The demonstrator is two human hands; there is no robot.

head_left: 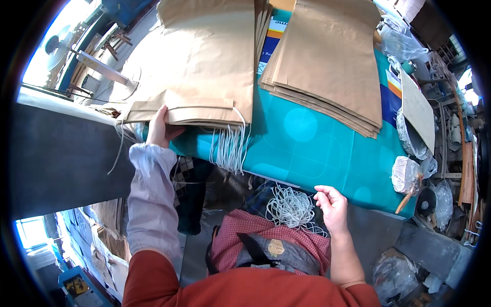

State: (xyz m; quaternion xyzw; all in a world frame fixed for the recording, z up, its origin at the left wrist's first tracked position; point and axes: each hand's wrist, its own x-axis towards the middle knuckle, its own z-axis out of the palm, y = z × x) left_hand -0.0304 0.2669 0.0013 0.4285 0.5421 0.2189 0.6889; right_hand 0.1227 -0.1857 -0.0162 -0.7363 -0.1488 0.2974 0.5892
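My left hand (160,129) grips the near left corner of a stack of brown paper bags (204,61) lying on the teal table cover (307,148). White string handles (228,147) hang off the stack's near edge. My right hand (331,204) hovers with its fingers loosely apart just to the right of a tangled bundle of white string (290,207) on my lap. I cannot tell whether it touches the string.
A second pile of flat brown paper bags (327,61) lies at the right of the table. A board (417,110), foil bowls (409,135) and a wrapped bundle (405,174) crowd the right edge. Cartons (110,245) lie on the floor at left.
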